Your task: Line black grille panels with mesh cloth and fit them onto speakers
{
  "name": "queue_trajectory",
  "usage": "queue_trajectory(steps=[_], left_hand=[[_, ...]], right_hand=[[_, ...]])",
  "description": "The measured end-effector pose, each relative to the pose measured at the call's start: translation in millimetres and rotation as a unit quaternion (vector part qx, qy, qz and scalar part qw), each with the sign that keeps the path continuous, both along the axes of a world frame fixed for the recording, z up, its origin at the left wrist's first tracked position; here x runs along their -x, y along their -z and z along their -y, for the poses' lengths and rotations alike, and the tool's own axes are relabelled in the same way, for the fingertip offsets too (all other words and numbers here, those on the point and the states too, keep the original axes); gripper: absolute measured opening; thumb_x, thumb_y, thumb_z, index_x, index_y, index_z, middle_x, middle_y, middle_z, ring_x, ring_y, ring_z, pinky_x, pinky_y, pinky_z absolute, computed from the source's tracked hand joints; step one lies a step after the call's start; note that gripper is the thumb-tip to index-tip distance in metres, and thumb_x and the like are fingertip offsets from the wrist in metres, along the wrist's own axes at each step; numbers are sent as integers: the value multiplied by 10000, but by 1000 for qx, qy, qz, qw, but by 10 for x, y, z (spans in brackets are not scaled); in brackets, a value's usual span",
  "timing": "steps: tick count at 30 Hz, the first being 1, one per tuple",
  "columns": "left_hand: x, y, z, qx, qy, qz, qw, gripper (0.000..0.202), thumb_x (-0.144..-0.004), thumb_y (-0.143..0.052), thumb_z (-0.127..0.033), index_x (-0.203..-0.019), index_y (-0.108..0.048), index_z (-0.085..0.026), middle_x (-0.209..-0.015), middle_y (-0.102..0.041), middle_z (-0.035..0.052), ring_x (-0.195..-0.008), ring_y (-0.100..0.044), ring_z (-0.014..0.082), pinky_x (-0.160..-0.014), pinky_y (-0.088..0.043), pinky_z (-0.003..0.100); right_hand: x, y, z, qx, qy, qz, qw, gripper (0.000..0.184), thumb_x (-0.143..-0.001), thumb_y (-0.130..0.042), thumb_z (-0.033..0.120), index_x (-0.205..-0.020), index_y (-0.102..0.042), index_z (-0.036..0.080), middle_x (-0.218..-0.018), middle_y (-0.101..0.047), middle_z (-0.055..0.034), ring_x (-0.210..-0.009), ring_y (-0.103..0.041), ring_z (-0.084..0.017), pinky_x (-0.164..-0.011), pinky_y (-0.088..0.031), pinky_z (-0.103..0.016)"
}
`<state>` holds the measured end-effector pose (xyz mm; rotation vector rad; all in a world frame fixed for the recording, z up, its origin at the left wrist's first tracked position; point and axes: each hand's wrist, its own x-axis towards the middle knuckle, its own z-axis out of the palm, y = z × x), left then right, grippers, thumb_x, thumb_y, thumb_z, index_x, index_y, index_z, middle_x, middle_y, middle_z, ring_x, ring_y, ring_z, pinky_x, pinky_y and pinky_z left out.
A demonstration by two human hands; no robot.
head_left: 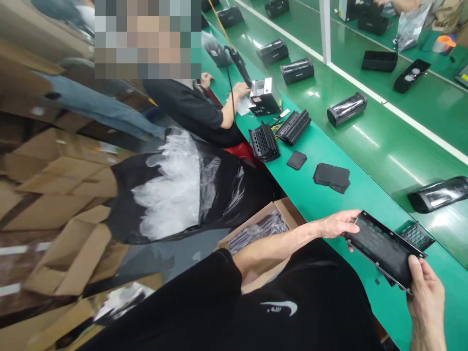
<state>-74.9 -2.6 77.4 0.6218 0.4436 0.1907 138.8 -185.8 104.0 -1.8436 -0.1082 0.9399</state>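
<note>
A black rectangular plastic panel [382, 251] with a raised rim and a dark sheet-like inside is held tilted above the green bench. My left hand [340, 225] pinches its far left end, thumb on top. At the other end, my right hand [426, 282] grips the near corner, thumb over the inside face. Partly hidden behind it lies a second black panel with a grid of holes [419, 235]. Farther along the bench are a stack of thin black sheets [332, 176] and a smaller black stack [296, 160].
Two black slotted housings [263, 141] stand beyond the sheets. A co-worker's arm [228, 107] reaches a black-and-white box [265, 95]. Black cylindrical speaker-like units [347, 109] sit on the green conveyor [387, 141]. Below left are an open carton [259, 226] and a black bag of clear plastic [171, 190].
</note>
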Motion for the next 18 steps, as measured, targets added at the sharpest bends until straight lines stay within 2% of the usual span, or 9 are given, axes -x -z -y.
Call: queue_trajectory(steps=[4, 8, 13, 18], left_hand=[[-12, 5, -8, -3, 6, -2, 1000, 628, -751, -915, -442, -1217, -593, -171, -933, -734, 50, -783, -741, 194, -754, -623, 357], [-18, 1, -20, 1, 26, 12, 1000, 615, -765, -906, -426, -1230, -591, -176, -936, -728, 48, -792, -735, 194, -789, -618, 375], [-12, -12, -33, 4, 46, 25, 999, 650, -714, -935, -346, -1242, -597, -175, -996, -723, 64, -834, -720, 196, -801, -606, 357], [-15, 15, -49, -3, 58, 40, 998, 671, -718, -939, -322, -1276, -591, -188, -1057, -705, 66, -812, -713, 176, -790, -597, 339]], right_hand=[[-39, 35, -6, -18, 3, -27, 999, 537, -689, -900, 632, -929, -695, 198, -856, -705, 19, -689, -587, -132, -627, -514, -225], [-34, -18, 40, -30, 13, -41, 999, 520, -706, -907, 612, -952, -716, 196, -872, -719, 15, -721, -604, -138, -668, -526, -227], [-1, -61, 97, -23, 23, -32, 999, 509, -735, -894, 628, -936, -721, 193, -850, -694, 28, -681, -553, -115, -640, -490, -213], [-7, -25, 115, -18, 26, -23, 999, 518, -733, -882, 645, -939, -718, 199, -848, -672, 27, -685, -532, -131, -628, -483, -238]])
